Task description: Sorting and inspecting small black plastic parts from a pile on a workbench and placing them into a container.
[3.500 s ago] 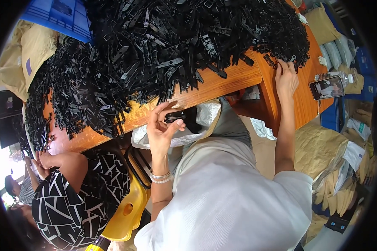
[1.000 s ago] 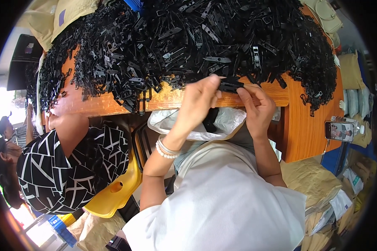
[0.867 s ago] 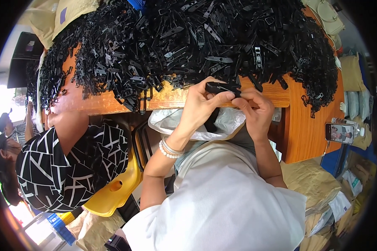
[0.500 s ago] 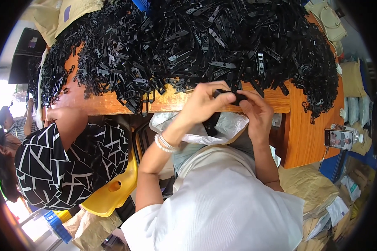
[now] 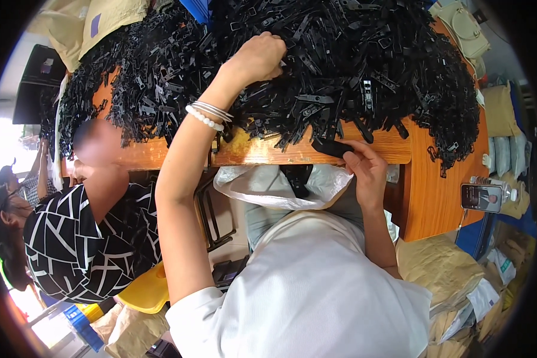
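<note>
My right hand (image 5: 370, 170) is closed on a long, smooth black plastic piece (image 5: 331, 147), pinched at one end between thumb and fingers just over the table's front edge. Its exact kind does not show. My left hand (image 5: 256, 58), with white bracelets on the wrist, is down on the big heap of black plastic parts (image 5: 316, 59). Its fingers are curled in among the parts, and whatever is in them is hidden. Below the right hand, a white plastic bag (image 5: 238, 188) hangs open over my lap, with a few black parts (image 5: 297, 179) in it.
The brown wooden table (image 5: 435, 203) carries the heap. A person in a black-and-white patterned top (image 5: 83, 244) works close at my left. A phone (image 5: 482, 198) stands at the right, near paper sacks (image 5: 438, 265). A blue container (image 5: 196, 9) sits at the back.
My left hand has left the black piece and reached forward and left onto the heap. My right hand keeps the piece, nearly in place. The neighbour's arm has moved up toward the table.
</note>
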The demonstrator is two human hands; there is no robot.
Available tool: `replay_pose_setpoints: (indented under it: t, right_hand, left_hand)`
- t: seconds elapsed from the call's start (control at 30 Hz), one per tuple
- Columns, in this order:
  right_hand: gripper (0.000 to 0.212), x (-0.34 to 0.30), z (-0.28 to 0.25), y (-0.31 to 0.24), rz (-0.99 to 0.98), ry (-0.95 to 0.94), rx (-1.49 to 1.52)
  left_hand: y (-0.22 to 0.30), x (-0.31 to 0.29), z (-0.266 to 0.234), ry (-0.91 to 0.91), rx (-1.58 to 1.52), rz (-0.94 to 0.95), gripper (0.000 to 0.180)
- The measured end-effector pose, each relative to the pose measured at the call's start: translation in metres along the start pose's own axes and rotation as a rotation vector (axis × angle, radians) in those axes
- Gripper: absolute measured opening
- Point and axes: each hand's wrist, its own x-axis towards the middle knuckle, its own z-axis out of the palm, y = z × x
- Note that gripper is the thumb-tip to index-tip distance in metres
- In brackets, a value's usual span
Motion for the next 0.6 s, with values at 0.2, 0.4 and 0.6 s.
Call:
replay_pose_setpoints:
  t: [0.2,0.4,0.6]
  right_hand:
    - [0.022,0.002,0.003,0.002,0.032,-0.034,0.045]
    - [0.023,0.002,0.005,0.005,0.029,-0.08,0.062]
    - [0.024,0.007,0.005,0.007,0.052,-0.087,0.05]
  left_hand:
    - [0.005,-0.008,-0.007,-0.24,-0.202,-0.175,0.024]
    - [0.022,-0.021,-0.015,-0.187,-0.081,-0.297,0.023]
    - [0.048,-0.058,-0.024,0.186,0.092,-0.293,0.027]
